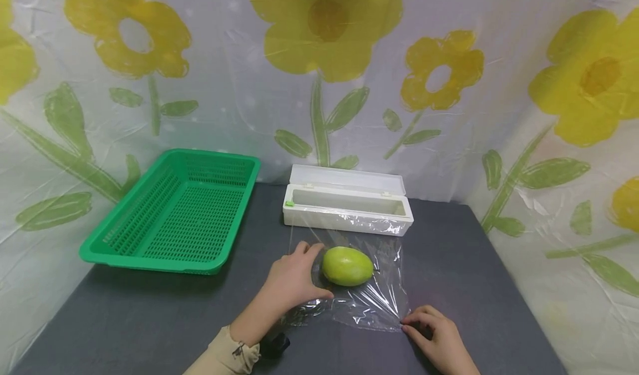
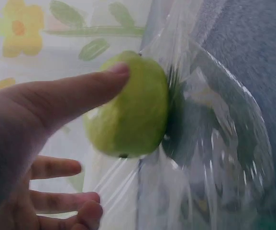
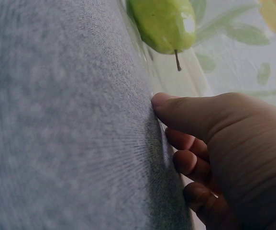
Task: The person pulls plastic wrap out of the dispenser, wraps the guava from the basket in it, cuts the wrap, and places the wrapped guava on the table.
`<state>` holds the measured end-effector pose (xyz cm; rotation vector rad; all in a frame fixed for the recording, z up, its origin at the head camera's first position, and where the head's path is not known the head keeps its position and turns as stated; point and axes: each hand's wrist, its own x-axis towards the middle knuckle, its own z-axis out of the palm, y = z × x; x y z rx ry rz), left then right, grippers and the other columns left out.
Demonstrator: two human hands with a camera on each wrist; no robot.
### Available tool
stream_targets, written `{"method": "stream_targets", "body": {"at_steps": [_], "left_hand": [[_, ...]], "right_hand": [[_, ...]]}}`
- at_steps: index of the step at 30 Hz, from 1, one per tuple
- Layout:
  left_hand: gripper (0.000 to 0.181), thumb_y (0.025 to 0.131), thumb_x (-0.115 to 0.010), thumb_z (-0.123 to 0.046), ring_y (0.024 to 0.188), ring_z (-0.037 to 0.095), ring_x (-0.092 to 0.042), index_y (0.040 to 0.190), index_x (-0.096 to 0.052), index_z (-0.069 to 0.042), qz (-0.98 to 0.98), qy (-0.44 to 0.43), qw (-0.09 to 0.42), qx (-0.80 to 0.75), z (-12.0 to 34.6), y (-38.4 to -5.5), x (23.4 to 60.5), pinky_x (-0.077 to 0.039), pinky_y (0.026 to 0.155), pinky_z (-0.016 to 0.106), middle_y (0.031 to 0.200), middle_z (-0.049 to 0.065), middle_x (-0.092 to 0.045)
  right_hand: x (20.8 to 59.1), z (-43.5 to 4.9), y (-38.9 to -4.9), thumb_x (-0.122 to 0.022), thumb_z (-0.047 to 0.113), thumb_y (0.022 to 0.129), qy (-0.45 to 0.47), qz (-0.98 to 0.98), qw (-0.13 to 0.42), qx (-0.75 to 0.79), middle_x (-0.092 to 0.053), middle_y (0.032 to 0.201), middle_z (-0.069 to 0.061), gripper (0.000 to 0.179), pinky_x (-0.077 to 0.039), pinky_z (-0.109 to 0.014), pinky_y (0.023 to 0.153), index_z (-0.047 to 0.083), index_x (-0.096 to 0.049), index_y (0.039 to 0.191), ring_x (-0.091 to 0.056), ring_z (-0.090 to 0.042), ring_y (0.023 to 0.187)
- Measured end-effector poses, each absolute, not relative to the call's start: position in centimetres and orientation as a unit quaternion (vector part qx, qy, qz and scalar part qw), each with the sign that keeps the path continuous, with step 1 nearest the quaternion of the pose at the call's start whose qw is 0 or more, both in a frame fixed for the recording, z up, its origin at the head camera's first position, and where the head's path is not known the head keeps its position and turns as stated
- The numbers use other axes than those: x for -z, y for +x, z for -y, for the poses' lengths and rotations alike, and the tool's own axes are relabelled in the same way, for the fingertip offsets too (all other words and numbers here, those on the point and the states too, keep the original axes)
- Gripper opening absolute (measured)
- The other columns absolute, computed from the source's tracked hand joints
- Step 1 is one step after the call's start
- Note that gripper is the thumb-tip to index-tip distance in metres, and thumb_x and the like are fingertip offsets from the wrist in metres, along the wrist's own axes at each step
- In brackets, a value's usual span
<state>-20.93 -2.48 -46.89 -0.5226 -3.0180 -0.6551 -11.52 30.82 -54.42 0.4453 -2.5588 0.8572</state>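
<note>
A green pear [image 1: 348,266] lies on a sheet of clear plastic wrap [image 1: 371,308] spread over the dark tabletop. My left hand [image 1: 295,275] is at the pear's left side, its thumb and fingers spread apart. From the left wrist, the thumb passes in front of the pear [image 2: 138,115]; whether it touches cannot be told. At the wrap's near right corner, my right hand [image 1: 435,333] pinches the film between thumb and fingers. The pear's thin stem [image 3: 177,61] shows in the right wrist view.
Behind the pear stands a white wrap dispenser [image 1: 344,223], lid raised, with a small green slider [image 1: 289,203]; the film reaches its front. At the left is a green perforated basket [image 1: 233,219]. A flower-patterned curtain [image 1: 224,103] hangs around the table.
</note>
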Motion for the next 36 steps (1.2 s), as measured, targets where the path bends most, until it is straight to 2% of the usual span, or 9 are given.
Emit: {"method": "stream_targets", "body": {"at_steps": [5, 9, 12, 17, 20, 25, 29, 36], "left_hand": [[0.103, 0.063, -0.098, -0.060, 0.074, 0.031, -0.065, 0.148, -0.058, -0.017, 0.964, -0.162, -0.009, 0.213, 4.3, -19.8, 46.0, -0.055, 0.060, 0.046, 0.130, 0.012, -0.061], [0.097, 0.065, -0.098, -0.059, 0.082, 0.035, -0.069, 0.144, -0.061, -0.017, 0.962, -0.168, -0.014, 0.214, 5.3, -19.2, 45.7, -0.058, 0.069, 0.052, 0.129, 0.012, -0.063], [0.087, 0.071, -0.096, -0.055, 0.087, 0.035, -0.071, 0.141, -0.065, -0.015, 0.956, -0.188, -0.009, 0.224, 5.9, -18.8, 45.8, -0.059, 0.074, 0.054, 0.128, 0.010, -0.064], [0.063, 0.080, -0.093, -0.045, 0.085, 0.028, -0.071, 0.130, -0.072, -0.013, 0.940, -0.230, 0.021, 0.250, 7.0, -18.4, 46.5, -0.058, 0.071, 0.048, 0.121, 0.003, -0.066], [0.055, 0.080, -0.093, -0.045, 0.081, 0.022, -0.069, 0.123, -0.075, -0.015, 0.936, -0.239, 0.034, 0.257, 7.7, -18.0, 47.0, -0.056, 0.069, 0.043, 0.116, -0.001, -0.067], [0.052, 0.077, -0.094, -0.048, 0.073, 0.010, -0.060, 0.116, -0.077, -0.019, 0.935, -0.251, 0.047, 0.247, 9.2, -17.3, 48.0, -0.051, 0.063, 0.033, 0.111, -0.007, -0.066], [0.051, 0.075, -0.095, -0.048, 0.069, 0.005, -0.054, 0.113, -0.077, -0.020, 0.936, -0.248, 0.056, 0.242, 10.5, -16.7, 48.5, -0.048, 0.061, 0.030, 0.105, -0.010, -0.064], [0.057, 0.074, -0.095, -0.051, 0.076, 0.006, -0.061, 0.117, -0.076, -0.019, 0.938, -0.247, 0.043, 0.241, 11.5, -15.8, 49.5, -0.053, 0.066, 0.035, 0.109, -0.010, -0.063]], "right_hand": [[54.3, -31.1, -11.5, -0.094, 0.001, 0.073, 0.154, 0.917, 0.204, -0.305, -0.064, 0.090, 0.021, 0.037, -0.045, -0.020, 0.063, 0.031, -0.079, 0.087, -0.053, 0.003, 0.073], [54.4, -31.3, -11.5, -0.094, 0.000, 0.072, 0.158, 0.916, 0.208, -0.303, -0.065, 0.089, 0.020, 0.037, -0.044, -0.019, 0.063, 0.030, -0.079, 0.087, -0.054, 0.002, 0.073], [54.5, -31.4, -11.5, -0.094, 0.000, 0.073, 0.158, 0.916, 0.207, -0.304, -0.065, 0.089, 0.020, 0.036, -0.044, -0.019, 0.062, 0.030, -0.079, 0.086, -0.053, 0.002, 0.073], [54.6, -31.5, -11.5, -0.094, 0.000, 0.072, 0.161, 0.914, 0.209, -0.307, -0.064, 0.088, 0.019, 0.037, -0.042, -0.017, 0.062, 0.030, -0.079, 0.086, -0.052, 0.003, 0.073], [54.7, -31.5, -11.5, -0.094, -0.001, 0.071, 0.166, 0.912, 0.215, -0.306, -0.064, 0.088, 0.019, 0.037, -0.041, -0.015, 0.063, 0.029, -0.079, 0.086, -0.052, 0.003, 0.073], [54.6, -31.2, -11.7, -0.094, -0.004, 0.069, 0.179, 0.906, 0.227, -0.309, -0.065, 0.088, 0.019, 0.038, -0.041, -0.014, 0.064, 0.027, -0.080, 0.087, -0.053, 0.003, 0.073], [54.7, -30.9, -11.7, -0.093, -0.003, 0.070, 0.182, 0.906, 0.221, -0.311, -0.064, 0.088, 0.019, 0.037, -0.042, -0.014, 0.064, 0.027, -0.080, 0.087, -0.054, 0.003, 0.073], [54.7, -30.7, -11.6, -0.094, -0.003, 0.070, 0.181, 0.904, 0.226, -0.314, -0.064, 0.087, 0.019, 0.037, -0.041, -0.014, 0.063, 0.026, -0.080, 0.087, -0.054, 0.002, 0.072]]}}
